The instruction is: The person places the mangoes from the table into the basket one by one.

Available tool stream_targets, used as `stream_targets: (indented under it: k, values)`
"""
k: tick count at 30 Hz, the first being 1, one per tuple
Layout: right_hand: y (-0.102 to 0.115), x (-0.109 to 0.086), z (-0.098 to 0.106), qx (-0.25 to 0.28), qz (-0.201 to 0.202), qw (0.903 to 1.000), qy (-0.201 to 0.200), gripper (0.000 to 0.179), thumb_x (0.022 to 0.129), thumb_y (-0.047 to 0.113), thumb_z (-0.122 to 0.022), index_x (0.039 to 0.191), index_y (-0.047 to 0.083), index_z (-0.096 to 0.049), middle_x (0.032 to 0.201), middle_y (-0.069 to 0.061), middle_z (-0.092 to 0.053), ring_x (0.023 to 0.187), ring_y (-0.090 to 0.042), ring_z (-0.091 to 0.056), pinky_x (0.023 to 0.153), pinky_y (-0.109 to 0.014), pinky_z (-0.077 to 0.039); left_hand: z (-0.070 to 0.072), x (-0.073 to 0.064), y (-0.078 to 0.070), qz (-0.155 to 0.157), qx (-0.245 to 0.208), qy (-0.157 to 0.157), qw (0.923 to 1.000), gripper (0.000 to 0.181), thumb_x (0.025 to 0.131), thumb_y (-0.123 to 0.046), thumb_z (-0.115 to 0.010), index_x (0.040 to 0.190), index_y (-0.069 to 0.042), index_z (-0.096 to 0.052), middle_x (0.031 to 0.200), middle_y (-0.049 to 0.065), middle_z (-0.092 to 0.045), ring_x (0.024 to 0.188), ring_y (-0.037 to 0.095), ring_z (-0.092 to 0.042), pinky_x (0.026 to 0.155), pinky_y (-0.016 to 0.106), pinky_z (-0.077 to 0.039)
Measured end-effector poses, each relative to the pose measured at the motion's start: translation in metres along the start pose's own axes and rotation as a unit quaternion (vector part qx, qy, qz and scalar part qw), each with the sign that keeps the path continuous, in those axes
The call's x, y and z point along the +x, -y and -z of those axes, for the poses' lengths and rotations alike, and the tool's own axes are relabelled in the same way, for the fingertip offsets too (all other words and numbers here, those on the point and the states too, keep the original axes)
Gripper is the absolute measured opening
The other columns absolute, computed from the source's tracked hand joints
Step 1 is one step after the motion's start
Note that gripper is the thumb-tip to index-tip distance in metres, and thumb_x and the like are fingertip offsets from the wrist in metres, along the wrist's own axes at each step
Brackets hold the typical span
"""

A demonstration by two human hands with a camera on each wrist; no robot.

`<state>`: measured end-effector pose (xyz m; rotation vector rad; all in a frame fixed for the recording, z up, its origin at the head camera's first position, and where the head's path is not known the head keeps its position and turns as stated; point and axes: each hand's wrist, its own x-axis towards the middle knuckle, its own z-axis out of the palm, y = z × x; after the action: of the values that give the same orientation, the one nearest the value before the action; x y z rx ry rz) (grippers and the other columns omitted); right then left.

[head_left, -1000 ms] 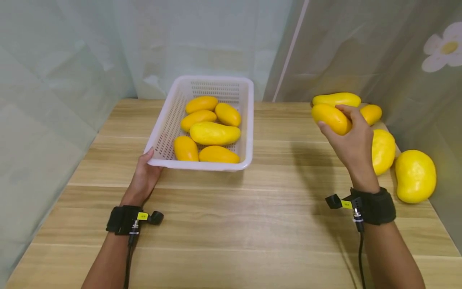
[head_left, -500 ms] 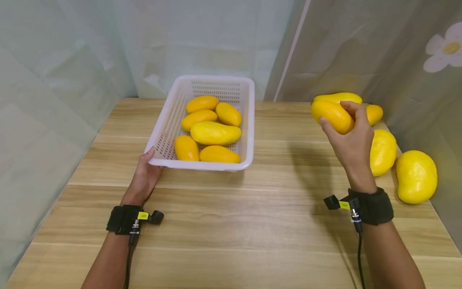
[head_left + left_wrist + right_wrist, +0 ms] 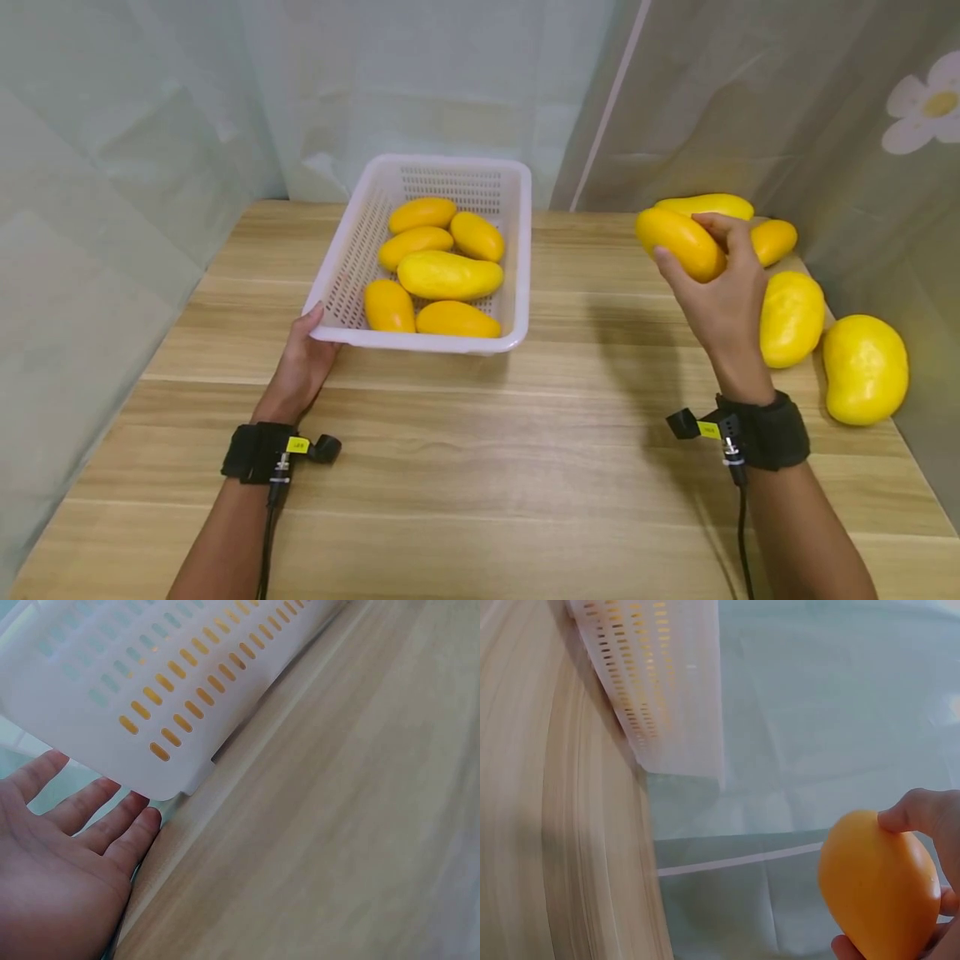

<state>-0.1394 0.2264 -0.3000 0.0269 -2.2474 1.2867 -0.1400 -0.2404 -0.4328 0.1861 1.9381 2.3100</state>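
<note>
In the head view, a white plastic basket [image 3: 522, 250] holds several yellow-orange mangoes [image 3: 450, 277]. My left hand [image 3: 296, 371] holds its near left corner, thumb over the rim. The left wrist view shows the fingers [image 3: 120, 832] against the outside of that corner, their tips partly hidden by it. My right hand [image 3: 727, 300] grips an orange-yellow mango [image 3: 681, 242] between thumb and fingers, raised above the table at the right. The right wrist view shows this mango [image 3: 877, 885] from the side, the basket wall [image 3: 682, 697] some way off.
More mangoes lie along the right edge: a long one [image 3: 708, 205] at the back, a smaller one [image 3: 774, 242], and two large yellow ones, a nearer one [image 3: 866, 371] and another [image 3: 792, 321]. Curtains [image 3: 420, 83] stand behind the wooden table [image 3: 450, 467].
My right hand has shifted slightly left with the mango in its grip, baring more of the large mango beside the wrist. The left hand and basket stay practically where they were.
</note>
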Motion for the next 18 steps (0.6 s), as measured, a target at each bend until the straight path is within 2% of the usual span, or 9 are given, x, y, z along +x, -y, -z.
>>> stream_targets:
  k: [6, 13, 18]
  values:
    - [-0.012, 0.001, -0.005, -0.006, 0.022, 0.9997, 0.005, 0.053, 0.085, 0.015, -0.081, 0.132, 0.002, -0.061, 0.129, -0.012, -0.06, 0.105, -0.012, -0.051, 0.087, -0.025, -0.038, 0.001, 0.0, 0.0, 0.003, 0.001, -0.002, 1.0, 0.062, 0.103, -0.051, -0.037, 0.161, -0.038, -0.02, 0.169, -0.003, -0.011, 0.148, 0.027, -0.019, 0.122, 0.04, -0.015]
    - [-0.029, 0.004, -0.009, -0.042, 0.035, 0.9985, 0.011, 0.057, 0.082, 0.024, -0.085, 0.134, 0.014, -0.063, 0.129, -0.002, -0.062, 0.109, -0.01, -0.051, 0.089, -0.023, -0.037, 0.0, -0.001, 0.001, 0.001, -0.003, 0.002, 1.0, 0.062, 0.103, -0.05, -0.036, 0.161, -0.038, -0.019, 0.169, -0.003, -0.011, 0.148, 0.026, -0.018, 0.122, 0.037, -0.016]
    - [-0.032, 0.004, -0.014, -0.023, 0.063, 0.9977, 0.013, 0.057, 0.081, 0.015, -0.085, 0.133, 0.007, -0.063, 0.129, -0.008, -0.062, 0.11, -0.012, -0.05, 0.09, -0.023, -0.036, 0.0, -0.001, 0.0, -0.002, -0.003, 0.004, 1.0, 0.062, 0.103, -0.05, -0.036, 0.161, -0.038, -0.019, 0.169, -0.004, -0.01, 0.148, 0.026, -0.018, 0.122, 0.038, -0.016]
